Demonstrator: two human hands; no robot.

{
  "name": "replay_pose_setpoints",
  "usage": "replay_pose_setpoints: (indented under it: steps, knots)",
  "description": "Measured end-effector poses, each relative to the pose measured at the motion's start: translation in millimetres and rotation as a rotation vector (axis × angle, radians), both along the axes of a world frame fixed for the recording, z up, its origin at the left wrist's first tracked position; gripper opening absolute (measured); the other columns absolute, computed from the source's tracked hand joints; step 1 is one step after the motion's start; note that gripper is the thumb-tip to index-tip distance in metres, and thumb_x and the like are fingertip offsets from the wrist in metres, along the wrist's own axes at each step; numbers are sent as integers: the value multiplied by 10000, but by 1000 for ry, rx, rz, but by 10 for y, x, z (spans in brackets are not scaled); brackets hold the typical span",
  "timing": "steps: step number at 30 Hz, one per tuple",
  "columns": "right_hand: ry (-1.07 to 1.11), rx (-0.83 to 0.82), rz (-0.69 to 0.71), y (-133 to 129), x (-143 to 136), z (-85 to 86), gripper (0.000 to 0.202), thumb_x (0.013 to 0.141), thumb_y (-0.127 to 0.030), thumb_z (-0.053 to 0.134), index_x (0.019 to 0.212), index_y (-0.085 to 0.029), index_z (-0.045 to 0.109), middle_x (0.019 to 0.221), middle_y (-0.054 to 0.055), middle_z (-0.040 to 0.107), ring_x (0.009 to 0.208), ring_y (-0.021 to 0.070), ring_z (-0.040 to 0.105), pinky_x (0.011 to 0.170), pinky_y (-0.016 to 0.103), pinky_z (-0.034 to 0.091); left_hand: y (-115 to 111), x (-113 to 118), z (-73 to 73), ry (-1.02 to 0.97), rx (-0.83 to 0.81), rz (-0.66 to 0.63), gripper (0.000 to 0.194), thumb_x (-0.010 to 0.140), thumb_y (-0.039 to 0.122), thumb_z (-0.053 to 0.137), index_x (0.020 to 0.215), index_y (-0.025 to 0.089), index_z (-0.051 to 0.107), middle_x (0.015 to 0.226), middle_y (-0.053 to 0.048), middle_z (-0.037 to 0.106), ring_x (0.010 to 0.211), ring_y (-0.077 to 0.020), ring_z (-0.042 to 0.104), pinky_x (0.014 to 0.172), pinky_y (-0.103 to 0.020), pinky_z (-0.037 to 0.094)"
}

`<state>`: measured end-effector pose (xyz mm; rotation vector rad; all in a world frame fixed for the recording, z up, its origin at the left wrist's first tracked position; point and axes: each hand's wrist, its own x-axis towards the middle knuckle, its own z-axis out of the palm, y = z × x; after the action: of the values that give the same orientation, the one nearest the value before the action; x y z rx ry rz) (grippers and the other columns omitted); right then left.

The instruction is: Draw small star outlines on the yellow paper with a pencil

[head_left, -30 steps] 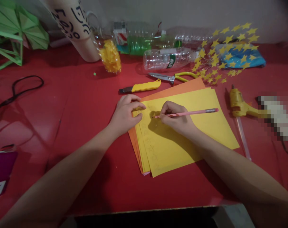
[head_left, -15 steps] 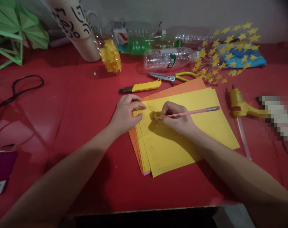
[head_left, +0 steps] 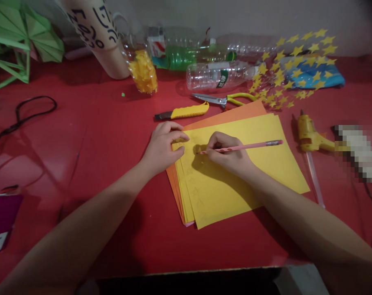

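Observation:
A pink pencil (head_left: 253, 145) is held in my right hand (head_left: 230, 153), its tip down on the top yellow sheet (head_left: 250, 184) near the left side. Faint star outlines run down that side of the sheet. My left hand (head_left: 164, 147) rests with fingers apart on the upper left corner of the paper stack and holds nothing. Orange sheets (head_left: 250, 110) show from beneath the yellow ones.
Behind the paper lie a yellow cutter (head_left: 188, 111), scissors (head_left: 222, 99) and plastic bottles (head_left: 219, 77). Yellow stars (head_left: 297, 51) stand at the back right, a glue gun (head_left: 307, 133) at the right. A tall cup (head_left: 112, 61) and a container of yellow pieces (head_left: 143, 71) are behind left.
The eraser end of the pencil has tipped slightly toward me, and its point has shifted a little to the left. My left hand stays in place.

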<state>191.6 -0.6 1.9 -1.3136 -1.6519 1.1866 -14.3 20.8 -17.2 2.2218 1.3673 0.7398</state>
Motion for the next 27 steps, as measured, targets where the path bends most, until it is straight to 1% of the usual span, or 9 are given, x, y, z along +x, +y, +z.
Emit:
replay_pose_setpoints:
  steps: [7, 15, 21, 27]
  knots:
    - [10, 20, 23, -17, -3, -1, 127, 706, -158, 570, 626, -209, 484, 550, -59, 491, 506, 77, 387, 487, 246, 270, -2, 4, 4, -12, -5, 1, 205, 770, 138, 614, 926, 237, 705, 1121, -29, 622, 1123, -236, 549, 1013, -419, 442]
    - [13, 10, 73, -12, 15, -21, 139, 773, -193, 604, 672, -201, 509, 599, -45, 536, 525, 78, 409, 499, 250, 279, 2, 0, 5, -7, 5, -9, 208, 771, 141, 608, 932, 232, 704, 1126, -35, 617, 1120, -235, 550, 1019, -419, 440]
    - [7, 12, 91, -20, 9, -33, 134, 794, -205, 607, 690, -196, 523, 620, -36, 553, 538, 79, 423, 504, 250, 283, 1, 2, -6, -2, 8, 1, 214, 768, 143, 611, 935, 238, 704, 1133, -31, 621, 1123, -234, 551, 1019, -418, 442]
    - [-11, 22, 115, -19, 21, -48, 142, 825, -250, 613, 721, -195, 533, 638, -30, 570, 558, 85, 443, 516, 249, 299, 0, 3, 8, -4, -12, 2, 212, 769, 149, 610, 935, 243, 701, 1148, -31, 616, 1134, -236, 544, 1027, -419, 434]
